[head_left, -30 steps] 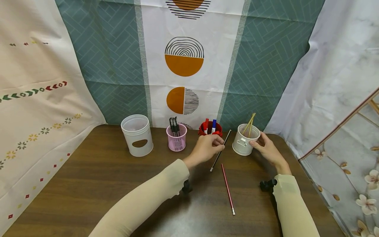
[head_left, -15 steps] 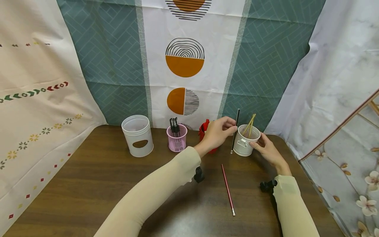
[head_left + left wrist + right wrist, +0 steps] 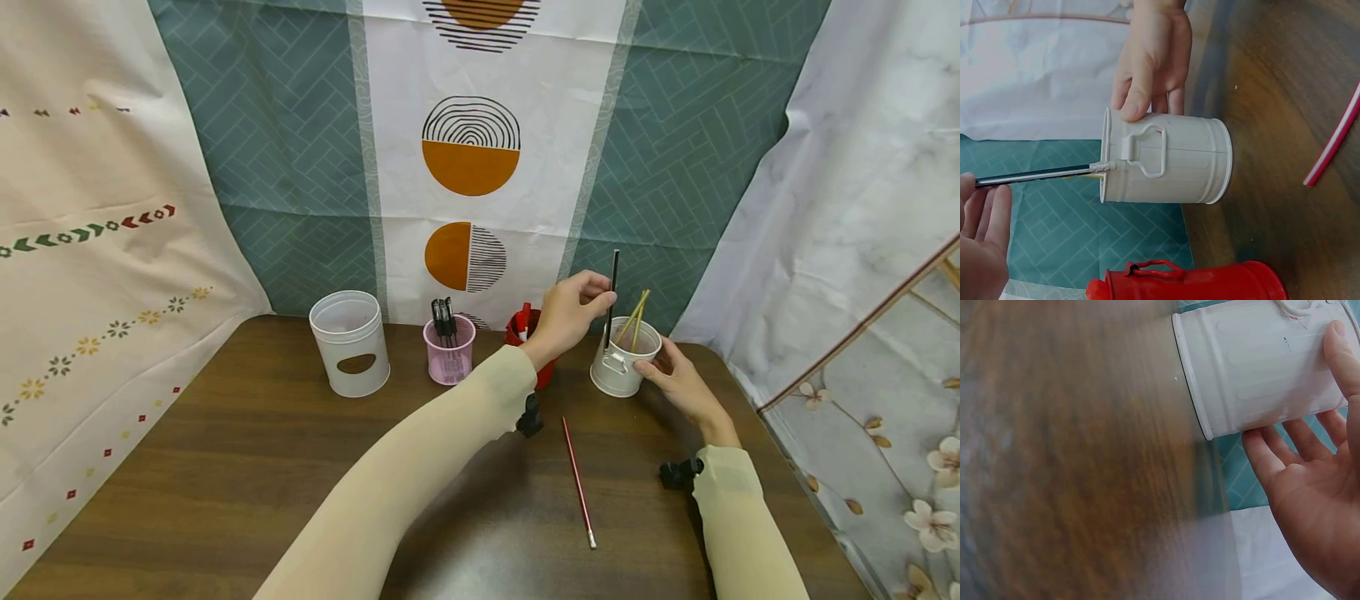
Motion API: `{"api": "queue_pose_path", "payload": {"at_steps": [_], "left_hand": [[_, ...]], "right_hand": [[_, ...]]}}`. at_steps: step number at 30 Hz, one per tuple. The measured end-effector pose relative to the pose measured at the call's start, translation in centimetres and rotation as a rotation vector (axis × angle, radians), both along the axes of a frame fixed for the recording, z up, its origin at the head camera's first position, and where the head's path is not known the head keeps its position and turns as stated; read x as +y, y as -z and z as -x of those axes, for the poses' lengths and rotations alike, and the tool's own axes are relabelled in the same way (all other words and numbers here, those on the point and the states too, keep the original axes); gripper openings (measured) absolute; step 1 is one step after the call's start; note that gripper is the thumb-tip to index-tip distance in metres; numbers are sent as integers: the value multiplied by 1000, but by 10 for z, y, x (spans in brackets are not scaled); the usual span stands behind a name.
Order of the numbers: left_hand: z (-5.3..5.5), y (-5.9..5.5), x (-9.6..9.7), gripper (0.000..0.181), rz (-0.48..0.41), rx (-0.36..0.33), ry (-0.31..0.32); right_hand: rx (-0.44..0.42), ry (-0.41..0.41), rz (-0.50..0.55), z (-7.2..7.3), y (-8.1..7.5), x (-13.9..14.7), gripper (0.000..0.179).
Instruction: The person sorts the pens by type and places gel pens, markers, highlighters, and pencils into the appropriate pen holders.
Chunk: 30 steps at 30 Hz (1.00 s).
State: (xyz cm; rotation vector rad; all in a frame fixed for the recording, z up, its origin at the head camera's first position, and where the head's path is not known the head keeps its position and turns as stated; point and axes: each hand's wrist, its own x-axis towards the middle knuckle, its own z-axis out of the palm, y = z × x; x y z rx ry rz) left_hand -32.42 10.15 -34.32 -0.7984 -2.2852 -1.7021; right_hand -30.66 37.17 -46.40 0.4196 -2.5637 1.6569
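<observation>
My left hand [image 3: 566,312] pinches a black pencil [image 3: 612,296] near its upper part, nearly upright, eraser end down. That end [image 3: 1102,166] overlaps the rim of a white metal pot [image 3: 1179,159] by its small handle; I cannot tell whether it is inside or in front. Two thin tan sticks [image 3: 633,317] lean inside the pot. From the right, my right hand [image 3: 682,387] holds the standing pot, thumb on the near side and fingers around the far side, as the right wrist view shows [image 3: 1316,475].
A red pencil [image 3: 577,483] lies on the brown table [image 3: 225,467]. A red pot [image 3: 545,375] with markers stands partly behind my left wrist. Further left are a pink mesh cup [image 3: 450,362] of black pens and a white pot [image 3: 348,333] with an oval opening. Cloth hangs behind.
My left hand has moved right and up, bringing the black pencil from beside the red pot to the white pot's rim and turning it more upright. My right hand has stayed on the pot.
</observation>
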Motion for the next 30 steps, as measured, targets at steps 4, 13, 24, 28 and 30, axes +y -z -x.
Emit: {"api": "queue_pose_path", "payload": {"at_steps": [4, 13, 24, 28, 30], "left_hand": [[5, -3, 9, 22, 9, 16, -23], [11, -7, 24, 22, 31, 41, -27], [14, -14, 33, 22, 67, 65, -23], [16, -4, 34, 21, 104, 48, -30], [17, 2, 33, 20, 120, 40, -35]], "right_hand": [[5, 1, 6, 0, 1, 1, 72], [4, 8, -19, 1, 1, 3, 72], [-13, 7, -23, 3, -3, 1, 73], [-3, 9, -24, 2, -1, 1, 72], [2, 10, -24, 1, 0, 0, 72]]}}
